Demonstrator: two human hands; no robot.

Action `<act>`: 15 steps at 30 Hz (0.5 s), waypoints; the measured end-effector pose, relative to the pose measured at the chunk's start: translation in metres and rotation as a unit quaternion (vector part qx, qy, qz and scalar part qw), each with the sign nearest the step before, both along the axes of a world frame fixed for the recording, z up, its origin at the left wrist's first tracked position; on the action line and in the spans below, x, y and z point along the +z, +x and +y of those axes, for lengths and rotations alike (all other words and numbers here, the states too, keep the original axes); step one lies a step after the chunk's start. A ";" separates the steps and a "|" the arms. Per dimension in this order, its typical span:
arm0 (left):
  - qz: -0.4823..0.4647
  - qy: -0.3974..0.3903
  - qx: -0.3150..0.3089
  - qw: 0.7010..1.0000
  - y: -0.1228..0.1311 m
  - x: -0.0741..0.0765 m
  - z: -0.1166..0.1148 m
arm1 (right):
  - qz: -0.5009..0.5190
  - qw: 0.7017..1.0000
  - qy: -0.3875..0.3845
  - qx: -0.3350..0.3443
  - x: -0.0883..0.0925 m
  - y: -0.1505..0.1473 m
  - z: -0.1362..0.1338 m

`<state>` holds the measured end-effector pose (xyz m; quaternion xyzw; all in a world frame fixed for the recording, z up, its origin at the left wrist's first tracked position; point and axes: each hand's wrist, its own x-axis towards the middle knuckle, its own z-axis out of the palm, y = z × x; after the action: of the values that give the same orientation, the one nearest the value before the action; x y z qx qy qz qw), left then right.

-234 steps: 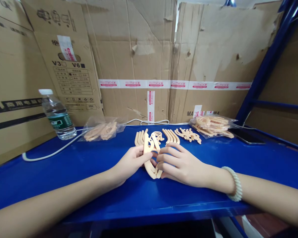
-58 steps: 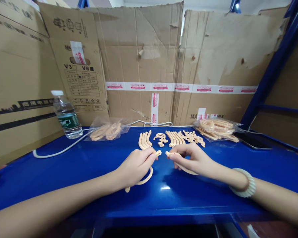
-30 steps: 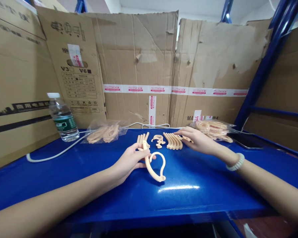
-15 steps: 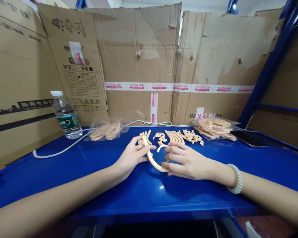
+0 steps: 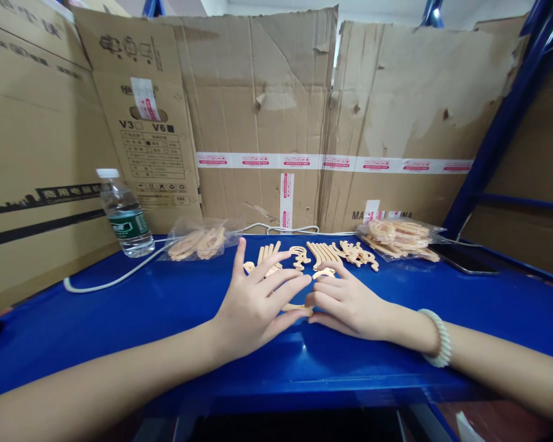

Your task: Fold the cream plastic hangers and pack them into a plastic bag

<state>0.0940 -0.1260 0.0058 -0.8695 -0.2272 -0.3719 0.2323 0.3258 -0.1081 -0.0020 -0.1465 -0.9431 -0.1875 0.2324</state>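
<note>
My right hand (image 5: 348,302) is closed on the end of a curved, pale wooden piece (image 5: 296,307), thumb and fingers pinching it just above the blue table (image 5: 203,368). My left hand (image 5: 253,304) is spread, its index finger pointing up. Its thumb tip reaches the curved piece beside my right fingertips; whether it presses on it is hard to see. Most of the piece lies hidden behind my left hand. A small arched wooden piece (image 5: 324,273) shows just beyond my right fingers.
Behind my hands lie rows of ribbed wooden pieces (image 5: 325,255) and a cluster of knobbly ones (image 5: 359,253). Bagged wooden parts (image 5: 198,241) sit left, another bag (image 5: 399,237) right, near a phone (image 5: 465,258). A water bottle (image 5: 128,221) and white cable (image 5: 115,287) are left; cardboard (image 5: 258,110) walls the back.
My left hand has let its grip on the curved piece go, spread its fingers and moved nearer my right hand. The piece has swung lower and flatter in my right hand.
</note>
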 end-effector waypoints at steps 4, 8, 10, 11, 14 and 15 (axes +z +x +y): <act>0.019 0.044 -0.014 0.999 0.001 -0.004 0.000 | 0.033 0.999 -0.025 0.003 -0.001 -0.002 -0.004; 0.072 0.023 -0.040 0.996 0.001 -0.007 0.005 | 0.045 0.999 -0.027 -0.002 0.001 -0.003 -0.007; 0.096 0.002 -0.026 0.995 0.001 -0.008 0.006 | 0.052 0.998 -0.029 -0.002 0.002 -0.003 -0.008; 0.104 -0.005 -0.018 0.994 0.001 -0.008 0.006 | 0.054 0.998 -0.030 -0.001 0.002 -0.003 -0.008; 0.112 -0.026 -0.013 0.993 0.000 -0.008 0.006 | 0.048 0.998 -0.029 0.004 0.003 -0.004 -0.009; 0.117 -0.041 -0.016 0.992 0.001 -0.008 0.005 | 0.043 0.999 -0.026 0.006 0.004 -0.004 -0.010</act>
<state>0.0945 -0.1215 -0.0025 -0.9192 -0.1995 -0.2622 0.2156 0.3214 -0.1181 0.0017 -0.1543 -0.9376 -0.1553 0.2702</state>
